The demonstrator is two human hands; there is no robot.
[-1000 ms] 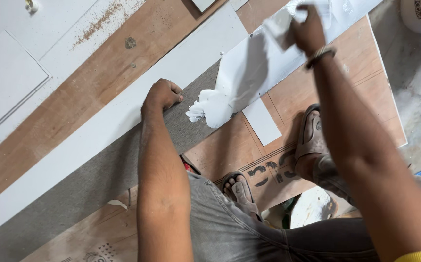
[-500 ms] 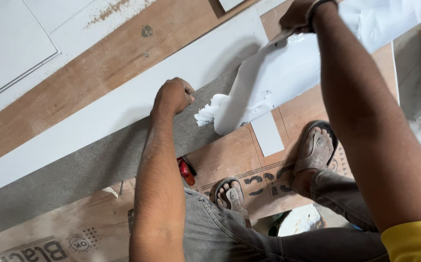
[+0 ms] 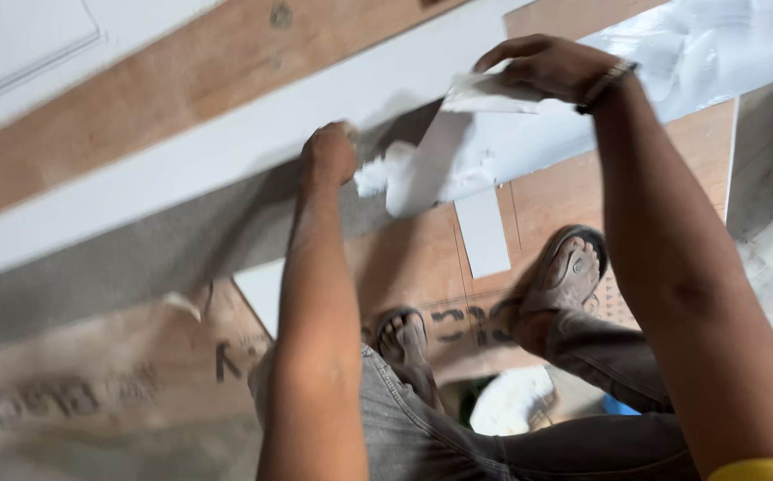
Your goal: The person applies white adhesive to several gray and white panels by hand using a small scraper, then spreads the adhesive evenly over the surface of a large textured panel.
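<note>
I am crouching on a floor [image 3: 92, 401] covered in brown board, a long white plank [image 3: 181, 169] lying across in front of me. My right hand [image 3: 547, 67], which was up at the far edge a second ago, is now pinching the white protective film [image 3: 458, 151] and drawing it closer, so more film is lifting off. My left hand [image 3: 331, 153], fisted shut, is still pressing the plank just beside the peeled edge.

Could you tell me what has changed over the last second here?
The right hand, gripping the white film, has drawn along the board toward the left hand. The left hand stays fisted on the long white board, and both sandalled feet stay put.
</note>
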